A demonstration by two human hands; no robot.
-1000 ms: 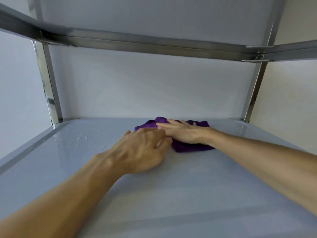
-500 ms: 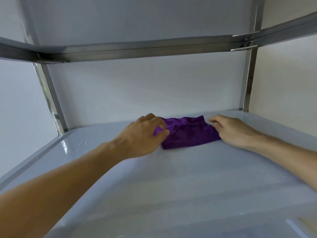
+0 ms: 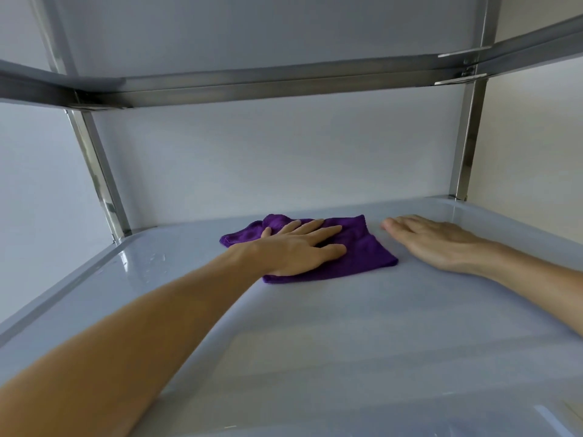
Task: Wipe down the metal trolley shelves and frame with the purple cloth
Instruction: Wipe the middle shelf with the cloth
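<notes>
From the head view, the purple cloth [image 3: 362, 250] lies spread near the back edge of the trolley shelf [image 3: 315, 335]. The left hand [image 3: 299, 250] presses flat on the cloth, fingers straight and slightly spread. The right hand [image 3: 438, 244] rests flat on the shelf just right of the cloth, fingers together. Water droplets [image 3: 154, 258] sit left of the cloth.

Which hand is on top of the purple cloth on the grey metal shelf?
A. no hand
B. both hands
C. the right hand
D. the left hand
D: the left hand lies flat with straight fingers on the purple cloth, while the right hand rests flat on the bare grey metal shelf beside the cloth, apart from it.
</notes>
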